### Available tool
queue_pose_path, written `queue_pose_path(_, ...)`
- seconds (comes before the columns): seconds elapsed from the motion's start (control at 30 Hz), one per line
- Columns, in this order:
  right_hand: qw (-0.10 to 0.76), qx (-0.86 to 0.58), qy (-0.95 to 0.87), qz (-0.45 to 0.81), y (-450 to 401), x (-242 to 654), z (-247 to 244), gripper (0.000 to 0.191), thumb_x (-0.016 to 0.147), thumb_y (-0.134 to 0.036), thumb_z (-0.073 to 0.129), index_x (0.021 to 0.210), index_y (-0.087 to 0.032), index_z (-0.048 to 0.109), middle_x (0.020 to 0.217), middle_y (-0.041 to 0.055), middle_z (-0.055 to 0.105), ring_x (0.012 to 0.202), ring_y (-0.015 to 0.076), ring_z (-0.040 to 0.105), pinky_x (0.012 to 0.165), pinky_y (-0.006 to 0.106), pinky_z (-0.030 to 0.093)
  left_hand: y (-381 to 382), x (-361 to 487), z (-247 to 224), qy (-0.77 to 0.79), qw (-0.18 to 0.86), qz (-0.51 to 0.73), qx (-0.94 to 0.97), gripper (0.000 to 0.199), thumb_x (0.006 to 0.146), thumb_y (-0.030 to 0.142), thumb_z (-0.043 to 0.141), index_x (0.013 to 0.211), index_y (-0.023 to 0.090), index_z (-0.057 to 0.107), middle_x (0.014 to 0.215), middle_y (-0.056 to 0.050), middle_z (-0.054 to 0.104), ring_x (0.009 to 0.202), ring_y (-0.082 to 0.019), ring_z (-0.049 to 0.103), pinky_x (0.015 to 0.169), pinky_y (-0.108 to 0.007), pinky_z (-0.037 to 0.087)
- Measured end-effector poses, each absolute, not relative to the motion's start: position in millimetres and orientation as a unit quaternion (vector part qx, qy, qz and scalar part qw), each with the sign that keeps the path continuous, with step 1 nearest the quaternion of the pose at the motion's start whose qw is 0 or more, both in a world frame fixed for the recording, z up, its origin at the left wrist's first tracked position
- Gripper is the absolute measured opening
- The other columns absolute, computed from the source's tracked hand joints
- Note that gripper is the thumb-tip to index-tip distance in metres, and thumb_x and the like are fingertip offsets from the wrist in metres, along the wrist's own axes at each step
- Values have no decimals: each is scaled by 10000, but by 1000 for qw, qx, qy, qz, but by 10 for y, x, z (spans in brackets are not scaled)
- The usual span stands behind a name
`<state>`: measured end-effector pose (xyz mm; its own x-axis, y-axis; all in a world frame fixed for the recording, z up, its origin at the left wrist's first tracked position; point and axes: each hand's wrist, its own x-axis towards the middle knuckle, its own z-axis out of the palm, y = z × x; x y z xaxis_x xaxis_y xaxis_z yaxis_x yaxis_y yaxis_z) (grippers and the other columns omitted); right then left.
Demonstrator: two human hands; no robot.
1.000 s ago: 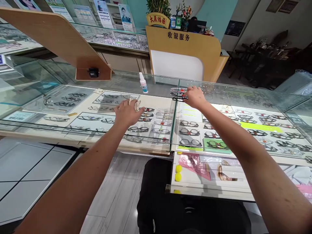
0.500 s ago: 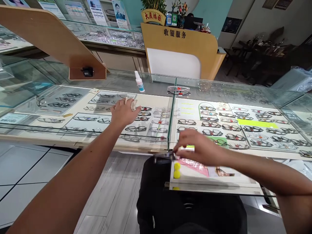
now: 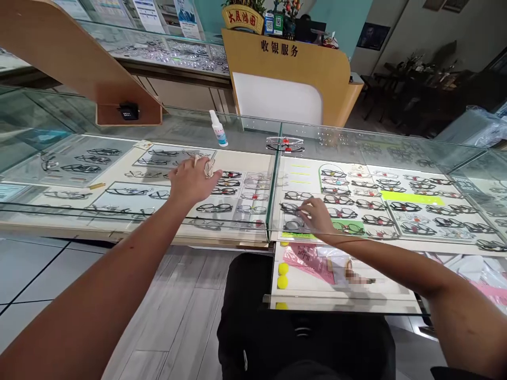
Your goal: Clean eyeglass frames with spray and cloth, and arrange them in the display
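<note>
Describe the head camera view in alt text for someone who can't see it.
Two bare hands work at a glass display case of eyeglasses. The left hand holds a crumpled pale cloth, while the right hand reaches a dark pair of glasses.

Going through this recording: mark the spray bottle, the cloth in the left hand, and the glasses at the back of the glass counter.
Spray bottle [image 3: 219, 133]: head view, on the body of the bottle.
Cloth [image 3: 208, 169]: head view, on the part showing beyond the fingers.
Glasses [image 3: 285, 143]: head view, on the red part at the middle.
</note>
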<state>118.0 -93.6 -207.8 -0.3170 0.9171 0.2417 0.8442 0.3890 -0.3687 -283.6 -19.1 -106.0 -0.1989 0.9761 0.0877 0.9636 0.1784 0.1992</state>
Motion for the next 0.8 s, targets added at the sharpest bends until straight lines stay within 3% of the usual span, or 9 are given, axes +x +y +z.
queue_pose_path(0.33, 105, -648, -755, 3, 347, 1220, -2335, 340, 1105, -267, 581, 1215, -254, 903, 1292, 185, 701, 1234, 368, 479, 1049, 505, 349, -188, -2865, -1090, 766, 23, 111, 633, 820, 1041, 726, 349, 1685, 241, 503, 1804, -195, 410, 1696, -423, 324, 1354, -632, 277)
queue_pose_path(0.57, 15, -652, -758, 13, 611, 1158, -2464, 359, 1099, -266, 572, 1248, -221, 896, 1281, 206, 696, 1212, 351, 458, 1041, 479, 307, -187, -2859, -1090, 766, 22, 111, 633, 796, 1053, 712, 361, 1681, 243, 502, 1795, -196, 419, 1697, -420, 319, 1357, -625, 272)
queue_pose_path(0.8, -4, -658, -752, 19, 712, 1101, -2433, 368, 1107, -280, 562, 1256, -186, 885, 1318, 233, 686, 1255, 368, 485, 1053, 501, 311, -201, -2845, -1059, 765, 27, 98, 636, 789, 1063, 680, 361, 1687, 215, 491, 1799, -212, 404, 1688, -431, 327, 1344, -633, 288)
